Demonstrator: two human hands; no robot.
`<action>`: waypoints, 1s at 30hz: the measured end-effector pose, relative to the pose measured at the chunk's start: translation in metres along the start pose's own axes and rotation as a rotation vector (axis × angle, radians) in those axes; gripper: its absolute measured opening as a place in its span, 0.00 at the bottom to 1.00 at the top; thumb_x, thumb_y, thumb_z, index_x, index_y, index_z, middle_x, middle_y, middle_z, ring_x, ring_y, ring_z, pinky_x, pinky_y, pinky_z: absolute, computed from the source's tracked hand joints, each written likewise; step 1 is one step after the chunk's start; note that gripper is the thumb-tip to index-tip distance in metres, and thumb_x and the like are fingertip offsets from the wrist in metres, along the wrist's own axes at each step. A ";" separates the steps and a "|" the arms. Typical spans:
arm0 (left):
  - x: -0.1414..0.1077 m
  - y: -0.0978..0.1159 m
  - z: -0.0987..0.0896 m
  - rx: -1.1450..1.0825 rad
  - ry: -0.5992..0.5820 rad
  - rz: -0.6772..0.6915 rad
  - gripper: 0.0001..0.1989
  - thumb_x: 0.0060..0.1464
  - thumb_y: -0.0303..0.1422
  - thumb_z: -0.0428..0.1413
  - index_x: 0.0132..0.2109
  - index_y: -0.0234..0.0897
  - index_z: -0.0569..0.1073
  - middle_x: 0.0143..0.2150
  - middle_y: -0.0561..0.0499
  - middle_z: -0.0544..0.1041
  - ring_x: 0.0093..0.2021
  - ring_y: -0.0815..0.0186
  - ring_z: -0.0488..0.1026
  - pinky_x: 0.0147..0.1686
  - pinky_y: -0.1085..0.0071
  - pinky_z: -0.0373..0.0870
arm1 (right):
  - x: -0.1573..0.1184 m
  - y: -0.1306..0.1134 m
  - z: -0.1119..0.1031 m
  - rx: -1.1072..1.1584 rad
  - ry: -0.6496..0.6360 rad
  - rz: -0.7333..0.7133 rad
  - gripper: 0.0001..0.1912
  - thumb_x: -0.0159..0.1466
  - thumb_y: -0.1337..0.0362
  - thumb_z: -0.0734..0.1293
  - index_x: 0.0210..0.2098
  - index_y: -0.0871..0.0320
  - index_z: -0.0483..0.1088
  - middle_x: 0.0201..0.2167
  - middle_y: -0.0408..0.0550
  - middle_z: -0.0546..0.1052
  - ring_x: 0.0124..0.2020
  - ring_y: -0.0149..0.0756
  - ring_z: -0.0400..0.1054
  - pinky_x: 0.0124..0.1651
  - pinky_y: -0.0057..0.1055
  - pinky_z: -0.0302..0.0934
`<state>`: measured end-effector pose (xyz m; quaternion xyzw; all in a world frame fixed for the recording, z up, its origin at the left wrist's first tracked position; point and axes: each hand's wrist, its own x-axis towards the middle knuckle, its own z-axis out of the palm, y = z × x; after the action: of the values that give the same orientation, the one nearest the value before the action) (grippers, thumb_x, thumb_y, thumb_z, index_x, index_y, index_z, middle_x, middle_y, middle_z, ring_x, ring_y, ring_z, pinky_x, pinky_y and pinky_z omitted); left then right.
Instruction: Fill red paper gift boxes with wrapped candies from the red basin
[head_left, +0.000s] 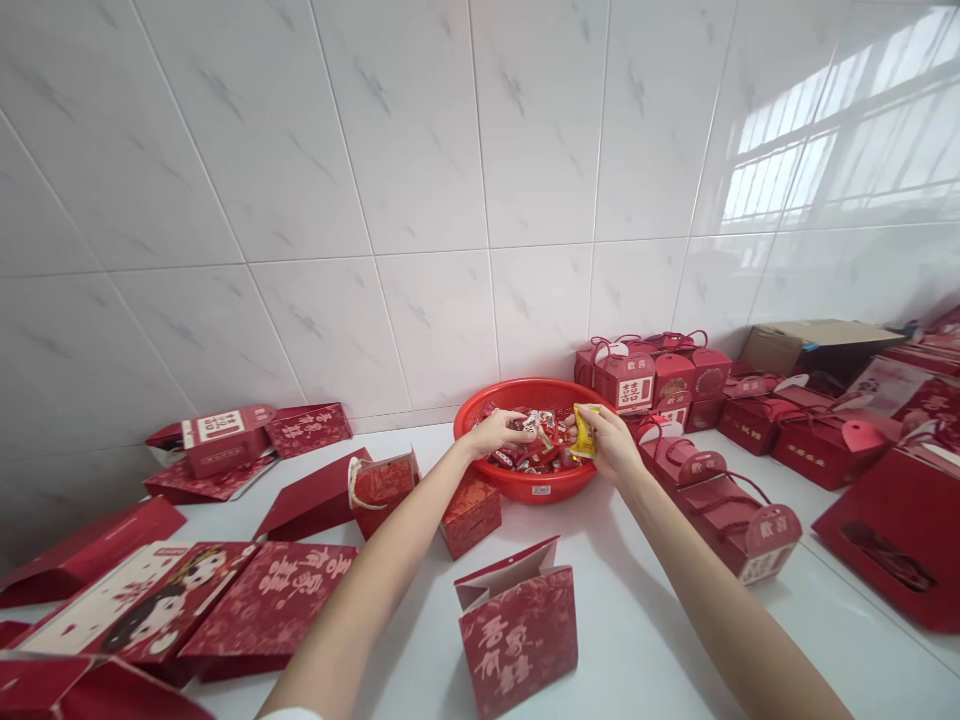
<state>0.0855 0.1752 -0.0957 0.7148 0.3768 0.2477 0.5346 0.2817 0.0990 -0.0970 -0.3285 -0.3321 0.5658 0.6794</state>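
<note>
A red plastic basket (536, 487) stands near the wall, with wrapped candies (541, 450) heaped inside. Over its left part, my left hand (496, 434) has its thumb and fingers closed on a small red-and-white wrapped candy (530, 425), partly hidden by the fingers. At the right side of the basket, my right hand (613, 448) grips a yellow wrapped snack packet (586, 432) just above the candies. Between my forearms, closer to me, an open-topped red paper gift bag (519, 640) stands upright on the white table.
Red gift boxes (634, 375) with cord handles are grouped right of the basket. More red bags (900, 535) stand at far right, near a cardboard box (817, 340). At left lie several flat or folded red bags (270, 605). A patterned red box (471, 515) sits by my left forearm.
</note>
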 end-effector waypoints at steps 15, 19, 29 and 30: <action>0.009 0.015 0.027 -0.117 0.079 0.256 0.22 0.38 0.43 0.71 0.37 0.32 0.78 0.38 0.48 0.81 0.41 0.61 0.77 0.44 0.66 0.73 | 0.002 0.012 0.006 -0.005 -0.026 0.077 0.13 0.46 0.67 0.78 0.30 0.59 0.74 0.28 0.46 0.79 0.25 0.34 0.73 0.25 0.27 0.69; 0.012 0.012 0.021 -0.042 0.073 0.228 0.20 0.52 0.40 0.63 0.49 0.34 0.77 0.48 0.44 0.81 0.44 0.62 0.78 0.46 0.66 0.73 | 0.003 0.014 0.003 0.018 -0.020 0.049 0.16 0.45 0.66 0.80 0.31 0.60 0.73 0.24 0.44 0.77 0.22 0.33 0.71 0.23 0.27 0.67; 0.034 -0.013 0.019 0.444 -0.276 -0.081 0.17 0.26 0.19 0.62 0.28 0.44 0.81 0.23 0.58 0.79 0.25 0.65 0.72 0.30 0.73 0.68 | 0.017 0.016 -0.004 0.148 0.085 0.033 0.08 0.52 0.71 0.74 0.26 0.59 0.70 0.25 0.45 0.78 0.26 0.34 0.74 0.30 0.30 0.73; 0.036 -0.013 0.022 0.464 -0.284 -0.084 0.18 0.26 0.20 0.61 0.28 0.45 0.81 0.23 0.59 0.79 0.24 0.66 0.71 0.29 0.73 0.67 | 0.017 0.017 -0.004 0.156 0.088 0.032 0.08 0.52 0.72 0.74 0.26 0.59 0.70 0.25 0.45 0.78 0.27 0.35 0.74 0.31 0.30 0.73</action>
<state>0.1202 0.1934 -0.1163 0.8294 0.3739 0.0295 0.4140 0.2781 0.1178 -0.1114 -0.3044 -0.2516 0.5860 0.7076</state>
